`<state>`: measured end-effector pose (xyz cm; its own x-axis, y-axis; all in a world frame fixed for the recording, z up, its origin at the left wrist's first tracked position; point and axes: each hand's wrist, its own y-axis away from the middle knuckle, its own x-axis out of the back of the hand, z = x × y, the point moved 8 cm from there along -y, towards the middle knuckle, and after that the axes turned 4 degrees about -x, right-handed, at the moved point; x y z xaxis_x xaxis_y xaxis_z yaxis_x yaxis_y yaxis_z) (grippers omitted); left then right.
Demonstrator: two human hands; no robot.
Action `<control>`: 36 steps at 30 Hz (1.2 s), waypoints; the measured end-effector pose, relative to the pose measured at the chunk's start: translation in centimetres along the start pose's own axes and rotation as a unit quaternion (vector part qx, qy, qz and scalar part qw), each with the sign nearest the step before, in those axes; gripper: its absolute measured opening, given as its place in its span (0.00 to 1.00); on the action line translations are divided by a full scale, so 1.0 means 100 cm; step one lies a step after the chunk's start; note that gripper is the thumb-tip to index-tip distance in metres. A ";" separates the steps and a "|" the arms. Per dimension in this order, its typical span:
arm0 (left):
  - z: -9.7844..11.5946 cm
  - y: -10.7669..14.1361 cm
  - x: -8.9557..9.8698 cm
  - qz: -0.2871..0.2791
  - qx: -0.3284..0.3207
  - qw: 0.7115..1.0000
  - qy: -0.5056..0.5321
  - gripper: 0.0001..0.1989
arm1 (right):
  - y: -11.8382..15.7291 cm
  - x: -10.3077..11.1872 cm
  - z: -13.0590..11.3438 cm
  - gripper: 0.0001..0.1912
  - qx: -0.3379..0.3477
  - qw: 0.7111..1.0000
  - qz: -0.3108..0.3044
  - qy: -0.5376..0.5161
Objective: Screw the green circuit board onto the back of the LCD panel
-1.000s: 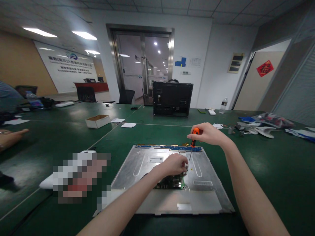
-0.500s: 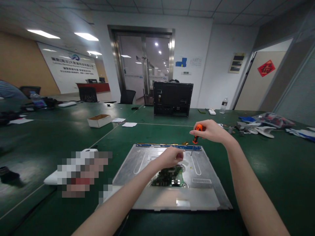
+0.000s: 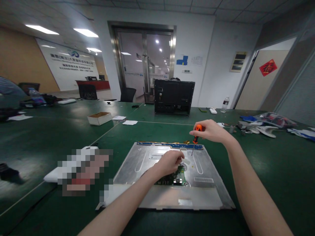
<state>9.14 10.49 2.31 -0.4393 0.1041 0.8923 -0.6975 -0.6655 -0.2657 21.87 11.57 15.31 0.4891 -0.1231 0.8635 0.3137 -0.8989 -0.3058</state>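
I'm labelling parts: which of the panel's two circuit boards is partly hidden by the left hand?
The green board, central on the panel, behind the left hand; the blue board lies along the far edge, clear of that hand.

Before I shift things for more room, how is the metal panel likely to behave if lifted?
The metal panel seems stiff, with straight edges and pressed grooves. Its bare, shiny surface may feel slippery. The exposed circuit board and blue strip along the panel's far edge are probably fragile if bumped.

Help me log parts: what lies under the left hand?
Beneath the left hand are the metal panel and a green circuit board, whose lower right shows. Hand and forearm hide the rest.
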 end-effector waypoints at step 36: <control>0.010 0.004 -0.010 -0.029 -0.078 0.994 -0.070 0.08 | -0.002 -0.007 -0.003 0.20 -0.018 0.999 -0.037 0.000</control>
<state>9.86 9.35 1.67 -0.3199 0.0271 0.9471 -0.8032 -0.5380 -0.2559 21.21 11.69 14.92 0.4655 -0.0554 0.8833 0.3203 -0.9199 -0.2265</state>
